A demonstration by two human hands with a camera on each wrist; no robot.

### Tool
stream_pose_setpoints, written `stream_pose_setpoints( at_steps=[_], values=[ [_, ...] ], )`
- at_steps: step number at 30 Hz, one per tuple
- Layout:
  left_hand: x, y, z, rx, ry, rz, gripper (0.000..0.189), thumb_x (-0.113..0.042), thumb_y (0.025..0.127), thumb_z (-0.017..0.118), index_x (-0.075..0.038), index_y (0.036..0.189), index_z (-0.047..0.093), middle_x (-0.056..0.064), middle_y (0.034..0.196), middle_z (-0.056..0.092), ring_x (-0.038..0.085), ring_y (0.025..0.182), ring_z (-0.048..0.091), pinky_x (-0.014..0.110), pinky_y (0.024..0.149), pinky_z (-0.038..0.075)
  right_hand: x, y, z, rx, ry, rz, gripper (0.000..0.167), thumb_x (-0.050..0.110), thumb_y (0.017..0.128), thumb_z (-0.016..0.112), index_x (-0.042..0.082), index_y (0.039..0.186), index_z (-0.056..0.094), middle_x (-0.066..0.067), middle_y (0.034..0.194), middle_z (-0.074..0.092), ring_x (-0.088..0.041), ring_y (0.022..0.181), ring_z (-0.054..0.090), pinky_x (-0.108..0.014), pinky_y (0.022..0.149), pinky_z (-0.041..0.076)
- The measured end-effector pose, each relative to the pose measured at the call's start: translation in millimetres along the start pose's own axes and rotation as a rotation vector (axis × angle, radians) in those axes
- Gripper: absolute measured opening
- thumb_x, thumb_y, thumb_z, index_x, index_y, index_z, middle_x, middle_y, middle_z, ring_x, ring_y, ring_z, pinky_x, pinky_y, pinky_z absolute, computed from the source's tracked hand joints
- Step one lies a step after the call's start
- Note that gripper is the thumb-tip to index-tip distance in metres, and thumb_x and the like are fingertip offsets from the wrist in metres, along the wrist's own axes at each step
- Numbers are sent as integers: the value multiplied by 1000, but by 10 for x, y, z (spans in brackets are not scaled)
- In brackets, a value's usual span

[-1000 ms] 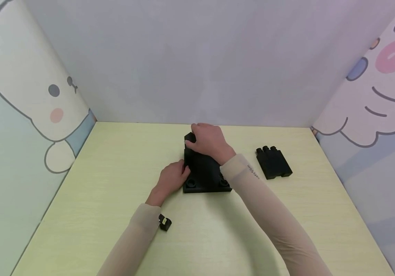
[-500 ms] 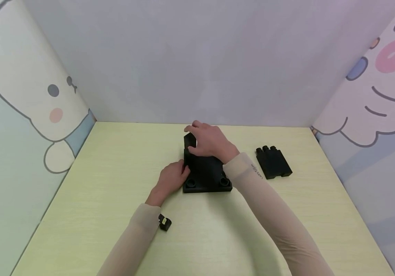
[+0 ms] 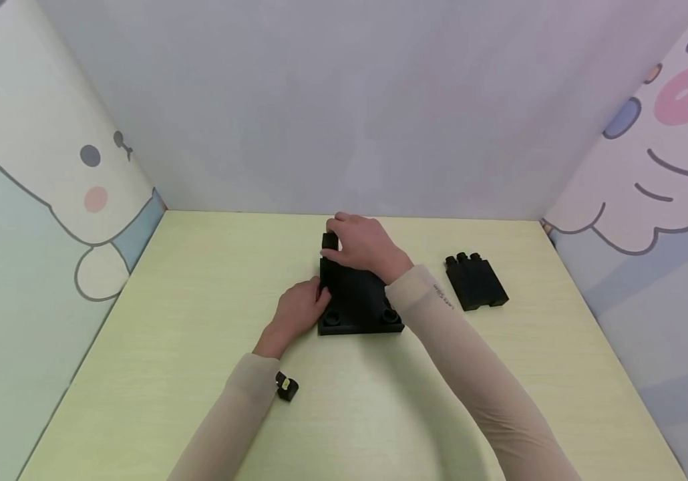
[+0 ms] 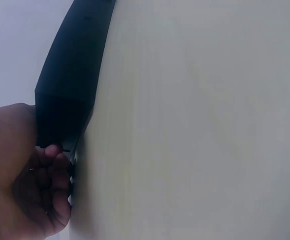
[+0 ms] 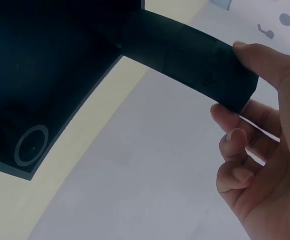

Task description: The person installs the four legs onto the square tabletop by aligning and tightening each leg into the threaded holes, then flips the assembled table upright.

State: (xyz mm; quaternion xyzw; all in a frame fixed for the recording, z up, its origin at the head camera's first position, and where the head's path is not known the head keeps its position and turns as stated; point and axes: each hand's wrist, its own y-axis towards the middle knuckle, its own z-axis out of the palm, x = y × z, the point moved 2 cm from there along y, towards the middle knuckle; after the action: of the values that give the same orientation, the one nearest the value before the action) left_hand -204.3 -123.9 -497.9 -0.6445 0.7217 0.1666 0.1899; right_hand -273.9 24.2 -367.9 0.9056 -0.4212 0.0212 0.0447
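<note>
A black plastic base [image 3: 356, 300] lies at the middle of the table, with round sockets at its near corners. A flat black strip [image 3: 330, 242] rises from its far left side. My right hand [image 3: 365, 244] pinches the strip's free end between thumb and fingers, and the right wrist view shows the strip [image 5: 189, 57] meeting the base [image 5: 60, 65] at its other end. My left hand [image 3: 298, 308] grips the base's left edge. In the left wrist view, the curled fingers of the left hand [image 4: 20, 175] sit under the end of a black side wall [image 4: 70, 65].
Right of the base lies a black block [image 3: 476, 282] with three pegs on its far side. A small black piece [image 3: 287, 387] with a pale spot lies beside the left sleeve [image 3: 230, 414]. A plain wall [image 3: 350, 107] stands behind the table [image 3: 200, 287].
My right fingers loosened on the strip half a second ago and now pinch it again. The strip's top has turned slightly. My left hand has stayed on the base's left edge.
</note>
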Motion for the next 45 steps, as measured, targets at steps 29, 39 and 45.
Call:
stream_pose_setpoints(
  at_steps=[29,39,45],
  values=[
    [33,-13,6,-21,7,11,29,-30,103,48,-11,80,52,2,65,49,17,56,46,29,52,31,43,-12,-16,113,29,-16,51,37,96,67,22,142,52,-2,130,60,-20,97,67,-41,77,56],
    [10,-17,20,-17,4,14,28,-29,103,48,-12,80,51,2,64,48,17,55,45,29,51,31,39,-30,40,73,16,43,47,45,96,68,15,132,59,-3,120,65,-19,94,67,-38,76,55],
    [26,1,17,-24,7,26,29,-29,103,47,-11,80,51,2,64,48,17,54,45,29,51,31,53,-3,104,6,-13,94,43,53,96,65,13,114,62,-1,97,65,-17,81,64,-36,68,53]
  ],
)
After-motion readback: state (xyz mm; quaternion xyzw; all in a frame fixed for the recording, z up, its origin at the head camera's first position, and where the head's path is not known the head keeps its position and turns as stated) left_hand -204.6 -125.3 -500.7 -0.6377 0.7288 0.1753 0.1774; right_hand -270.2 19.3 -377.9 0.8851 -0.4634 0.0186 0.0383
